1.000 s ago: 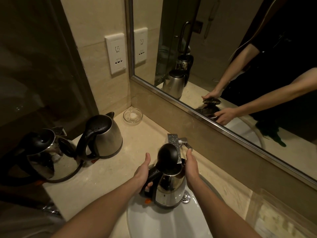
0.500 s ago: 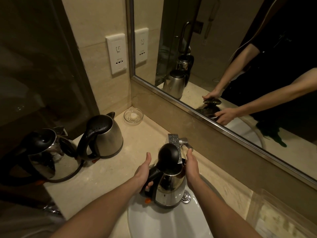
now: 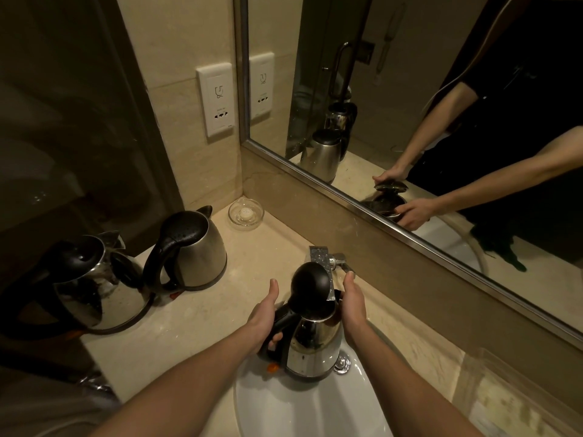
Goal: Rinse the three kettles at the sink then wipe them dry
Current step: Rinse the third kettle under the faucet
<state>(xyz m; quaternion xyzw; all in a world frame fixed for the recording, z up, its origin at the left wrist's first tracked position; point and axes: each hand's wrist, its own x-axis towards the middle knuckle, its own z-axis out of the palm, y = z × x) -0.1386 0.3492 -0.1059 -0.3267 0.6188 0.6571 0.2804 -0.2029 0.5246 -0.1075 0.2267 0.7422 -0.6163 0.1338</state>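
Nothing has shifted in the last second: kettle (image 3: pixel 312 339) upright in the sink (image 3: pixel 299 411), lower centre, beneath the faucet (image 3: pixel 321 257) (lid raised), left hand (image 3: pixel 265 313) wrapped round its handle, right hand (image 3: pixel 353 307) cupping its body, so rinsing is judged ongoing.

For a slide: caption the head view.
Left hand on the handle, right hand on its side, holding an open kettle at the sink; two kettles wait on the counter.

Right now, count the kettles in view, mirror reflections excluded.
3. The first kettle is over the sink, lid up; the second kettle stands on the counter left of it; the third kettle stands further left. None seems hidden.
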